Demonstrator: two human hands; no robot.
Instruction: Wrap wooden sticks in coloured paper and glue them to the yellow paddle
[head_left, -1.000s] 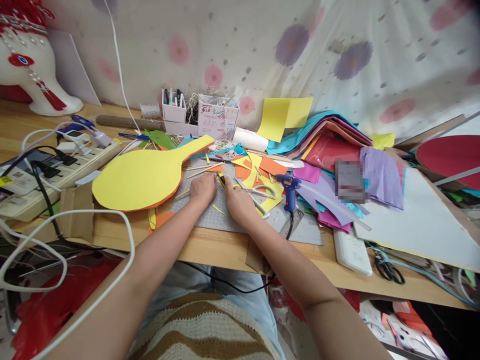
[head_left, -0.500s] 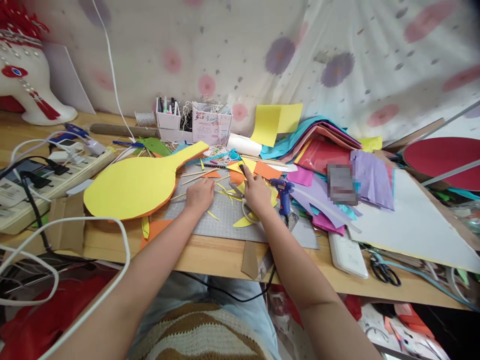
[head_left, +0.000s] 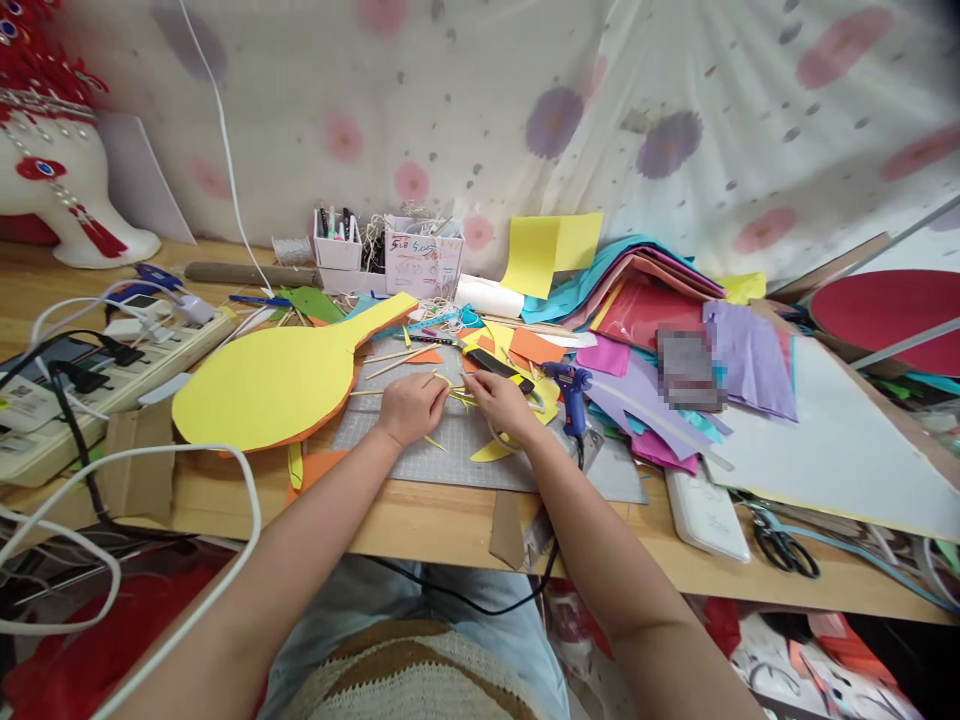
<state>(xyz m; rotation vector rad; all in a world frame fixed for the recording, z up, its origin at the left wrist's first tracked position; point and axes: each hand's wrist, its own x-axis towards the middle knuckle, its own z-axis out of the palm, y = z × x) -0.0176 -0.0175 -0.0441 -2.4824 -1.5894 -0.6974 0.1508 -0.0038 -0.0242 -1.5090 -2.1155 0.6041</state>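
My left hand (head_left: 412, 408) is closed in a pinch above the grey cutting mat (head_left: 420, 462), its fingertips at thin yellow paper strips (head_left: 457, 392). Facing it, my right hand (head_left: 501, 404) also pinches at these strips; its fingertips partly hide them. Just behind my right hand lies a yellow and black utility knife (head_left: 495, 366). Pale scissors handles (head_left: 496, 437) show partly under that hand. To the left rests a large yellow paddle-shaped paper piece (head_left: 266, 388) with an orange edge. A blue glue gun (head_left: 571, 396) stands to the right of my right hand.
Coloured paper sheets (head_left: 656, 285) pile up at the back right. A white power bank (head_left: 706, 515) and black scissors (head_left: 784, 545) lie near the front edge. A power strip (head_left: 176, 350) with cables is at left. Pen boxes (head_left: 424, 258) stand at the back.
My right hand has let go of the utility knife, which now lies on the table, and has moved left and nearer to me. My left hand has shifted slightly right, towards the strips.
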